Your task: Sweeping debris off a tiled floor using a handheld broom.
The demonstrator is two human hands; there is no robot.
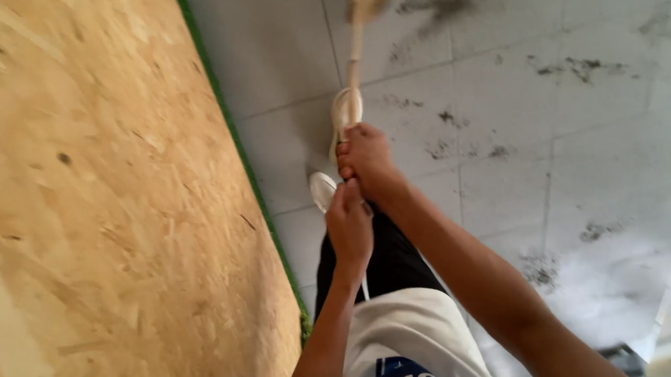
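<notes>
**Both hands on a broom handle**

A large tan chipboard panel [90, 216] with a green edge fills the left side, closest to the lens. Beside it spreads the grey tiled floor [587, 137], smeared with dark dirt patches. A pale wooden broom handle [354, 59] runs up the middle to a blurred head at the top edge. The right hand [365, 160] is clamped around the handle; the left hand [349, 226] grips just below it. White shoes [322, 188] show underneath.
</notes>
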